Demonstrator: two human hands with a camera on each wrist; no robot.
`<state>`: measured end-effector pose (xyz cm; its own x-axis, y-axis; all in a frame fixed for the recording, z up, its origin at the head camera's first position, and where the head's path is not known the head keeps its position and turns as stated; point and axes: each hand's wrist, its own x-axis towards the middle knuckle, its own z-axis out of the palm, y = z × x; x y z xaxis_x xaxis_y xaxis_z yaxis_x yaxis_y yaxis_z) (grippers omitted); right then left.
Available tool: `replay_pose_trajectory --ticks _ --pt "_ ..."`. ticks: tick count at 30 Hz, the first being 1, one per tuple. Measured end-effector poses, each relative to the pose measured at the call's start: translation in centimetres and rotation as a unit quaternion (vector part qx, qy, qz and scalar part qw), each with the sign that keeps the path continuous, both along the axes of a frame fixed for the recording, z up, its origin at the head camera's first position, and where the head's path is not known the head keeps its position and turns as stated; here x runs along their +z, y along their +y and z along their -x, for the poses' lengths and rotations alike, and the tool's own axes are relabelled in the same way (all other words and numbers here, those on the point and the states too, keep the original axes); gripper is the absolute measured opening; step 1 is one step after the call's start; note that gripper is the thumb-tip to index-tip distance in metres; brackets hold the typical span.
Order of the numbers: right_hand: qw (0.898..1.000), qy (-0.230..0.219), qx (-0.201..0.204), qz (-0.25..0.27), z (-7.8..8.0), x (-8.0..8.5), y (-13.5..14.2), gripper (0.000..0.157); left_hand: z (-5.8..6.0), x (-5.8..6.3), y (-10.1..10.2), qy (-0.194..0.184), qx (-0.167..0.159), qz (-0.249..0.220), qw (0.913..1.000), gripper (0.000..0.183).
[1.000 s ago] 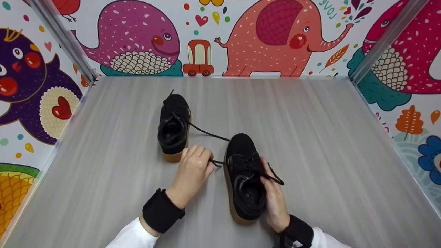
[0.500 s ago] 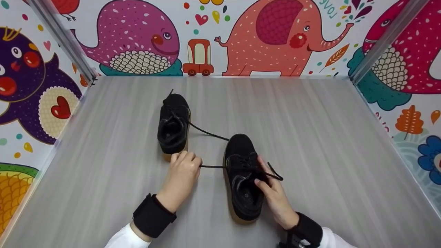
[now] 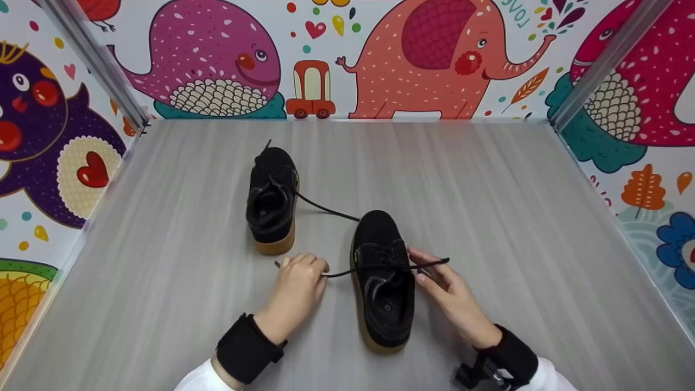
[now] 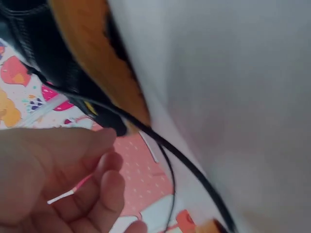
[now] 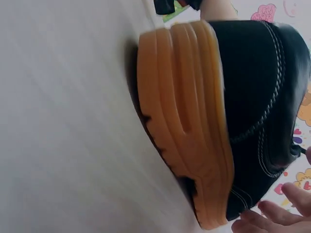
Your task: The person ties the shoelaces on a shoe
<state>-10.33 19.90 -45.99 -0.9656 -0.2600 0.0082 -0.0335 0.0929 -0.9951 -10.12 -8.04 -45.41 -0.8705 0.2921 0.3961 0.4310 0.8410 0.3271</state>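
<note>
A black lace-up shoe (image 3: 377, 231) with a tan sole stands on the floor between my hands, toe pointing away. Across its opening runs a black shoelace (image 3: 340, 273). To the left of the shoe, my left hand (image 3: 296, 288) has loosely curled fingers, and the lace passes beneath it with the tip poking out beyond. In the left wrist view, that lace (image 4: 170, 145) runs past the fingertips, outside their grasp. My right hand (image 3: 459, 304) is at the shoe's right side, fingers spread and fingertips close to the upper, with the other lace end lying over them.
Another black shoe (image 3: 277, 158) with a tan sole stands farther back and left. One of its laces (image 3: 326, 207) stretches across the floor to the near shoe's toe. Walls with cartoon animals (image 3: 423, 65) enclose the grey floor (image 3: 488, 190) at the back and both sides.
The lace on the left, held taut half a second ago, now hangs slack under my left hand, which has shifted slightly right. My right hand has drawn back from the shoe's opening toward the right.
</note>
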Motion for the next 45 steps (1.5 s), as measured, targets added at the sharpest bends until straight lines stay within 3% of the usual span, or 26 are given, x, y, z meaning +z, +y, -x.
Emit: replay_pose_trajectory --ticks 5,8,14,21,25,38,42,45 --pt "0.998 0.052 0.011 -0.016 0.5 0.1 0.1 0.040 -1.1 0.9 1.6 0.009 -0.039 -0.036 0.9985 0.007" --pt "0.997 0.078 0.015 -0.018 0.9 0.2 0.0 0.038 -1.6 1.1 2.5 -0.004 -0.051 -0.044 0.9977 0.009" --pt "0.989 0.143 0.032 -0.032 1.4 0.5 -0.1 0.026 -1.8 0.3 3.3 -0.067 -0.052 -0.076 0.9935 0.021" --pt "0.977 0.198 0.048 -0.062 1.9 0.6 -0.3 0.022 -1.3 -0.5 3.6 -0.175 -0.051 -0.115 0.9765 0.032" --pt "0.972 0.216 0.057 -0.076 2.2 0.6 -0.2 0.022 -1.2 -0.6 3.8 -0.206 -0.042 -0.126 0.9696 0.045" --pt "0.966 0.222 0.055 -0.121 2.9 0.9 -0.2 0.020 -1.0 -0.2 4.6 -0.140 -0.018 -0.130 0.9814 0.047" --pt "0.965 0.226 0.052 -0.124 2.5 2.3 -0.8 0.014 -0.9 -0.1 5.1 -0.147 -0.025 -0.151 0.9773 0.051" --pt "0.965 0.231 0.053 -0.116 2.4 2.9 -1.1 0.012 -0.7 0.1 5.5 -0.159 -0.039 -0.193 0.9675 0.051"
